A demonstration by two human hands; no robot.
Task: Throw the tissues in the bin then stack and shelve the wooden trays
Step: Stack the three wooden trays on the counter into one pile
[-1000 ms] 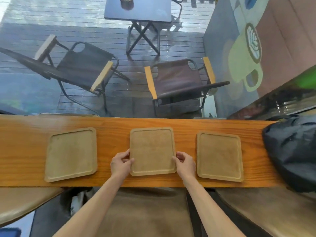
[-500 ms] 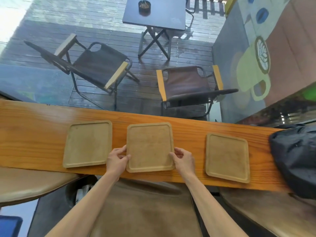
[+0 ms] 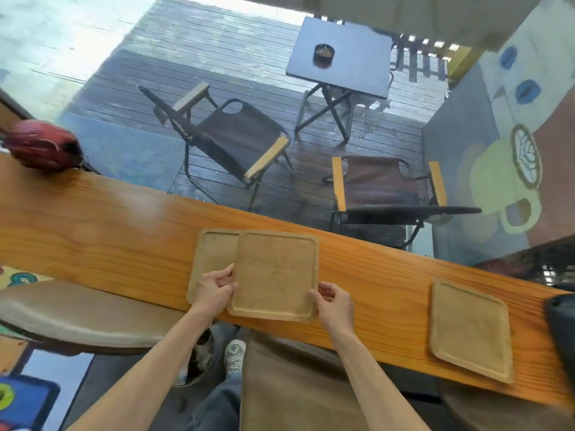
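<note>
Three square wooden trays are on the long wooden counter (image 3: 102, 237). The middle tray (image 3: 277, 275) is held at both sides and overlaps the right part of the left tray (image 3: 214, 259), which lies flat beneath it. My left hand (image 3: 214, 290) grips the middle tray's left edge, my right hand (image 3: 334, 301) its right edge. The right tray (image 3: 469, 328) lies alone further along the counter. No tissues or bin are in view.
A red helmet-like object (image 3: 40, 144) sits at the counter's far left. A black bag (image 3: 560, 325) is at the right end. Brown stools (image 3: 77, 312) stand under the counter. Beyond the glass are folding chairs (image 3: 236, 141) and a small table (image 3: 339, 57).
Both hands have carried the middle tray to the left until it overlaps the left tray. The view has shifted left, revealing the red object.
</note>
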